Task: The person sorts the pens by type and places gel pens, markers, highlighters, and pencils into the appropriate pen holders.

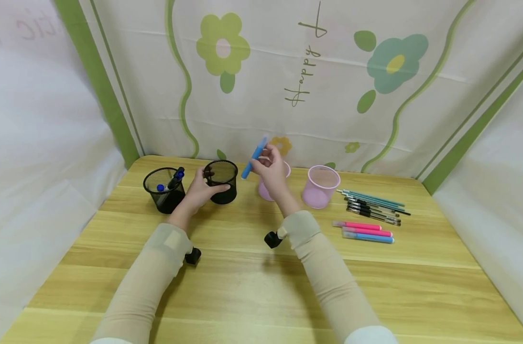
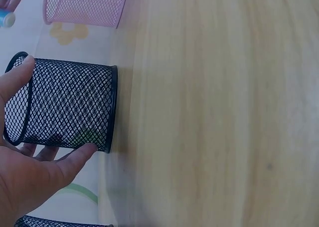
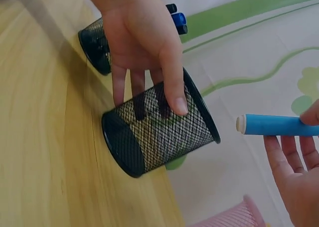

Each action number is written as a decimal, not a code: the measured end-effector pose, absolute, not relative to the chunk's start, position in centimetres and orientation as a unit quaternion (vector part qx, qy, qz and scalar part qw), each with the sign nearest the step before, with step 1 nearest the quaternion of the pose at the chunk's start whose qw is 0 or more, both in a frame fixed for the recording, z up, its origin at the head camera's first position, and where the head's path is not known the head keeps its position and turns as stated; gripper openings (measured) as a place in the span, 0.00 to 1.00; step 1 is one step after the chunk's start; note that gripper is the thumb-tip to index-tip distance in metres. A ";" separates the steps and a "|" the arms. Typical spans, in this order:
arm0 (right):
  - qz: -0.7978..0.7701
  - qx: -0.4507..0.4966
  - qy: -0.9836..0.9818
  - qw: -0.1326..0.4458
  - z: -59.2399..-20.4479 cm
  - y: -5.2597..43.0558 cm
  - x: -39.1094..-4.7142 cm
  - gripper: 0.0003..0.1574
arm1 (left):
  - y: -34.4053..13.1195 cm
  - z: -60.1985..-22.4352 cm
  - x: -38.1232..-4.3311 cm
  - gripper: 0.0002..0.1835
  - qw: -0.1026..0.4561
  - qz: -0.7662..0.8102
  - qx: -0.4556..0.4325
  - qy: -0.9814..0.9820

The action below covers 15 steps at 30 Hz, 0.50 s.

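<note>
My left hand [image 1: 198,192] grips an upright black mesh pen cup [image 1: 228,195], its thumb across the near side and its fingers around the left and far side. In the left wrist view the same cup [image 2: 72,105] has nothing showing through its mesh. With its thumb and fingers, my right hand [image 1: 275,176] pinches a blue marker [image 1: 253,158]. The marker is held slanted in the air, to the right of the black cup's rim. In the right wrist view, the white-tipped end of the marker [image 3: 271,124] points toward the cup's open mouth.
Another black cup [image 1: 168,204] with dark and blue-capped pens stands at left. One pink cup [image 1: 266,192] is partly hidden behind my right hand; a second pink cup [image 1: 316,195] stands further right. Beyond it lie teal pencils [image 1: 377,197], black pens [image 1: 366,210], pink markers [image 1: 365,226] and a blue marker [image 1: 371,237].
</note>
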State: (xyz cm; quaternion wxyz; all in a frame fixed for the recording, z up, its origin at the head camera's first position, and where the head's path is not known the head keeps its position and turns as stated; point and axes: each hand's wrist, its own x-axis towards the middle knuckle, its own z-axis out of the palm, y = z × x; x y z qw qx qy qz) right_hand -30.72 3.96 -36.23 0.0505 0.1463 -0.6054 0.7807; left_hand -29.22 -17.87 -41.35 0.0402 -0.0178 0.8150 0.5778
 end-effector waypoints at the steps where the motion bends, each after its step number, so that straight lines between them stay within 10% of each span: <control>1: 0.788 0.143 -0.596 0.052 -36.2 3.7 -30.7 0.26 | -17.9 -41.3 -29.2 0.55 0.040 0.578 -0.018 0.815; 15: 0.762 0.150 -0.628 0.037 -37.7 1.3 -30.6 0.09 | -17.8 -41.1 -29.2 0.55 0.037 0.582 -0.021 0.812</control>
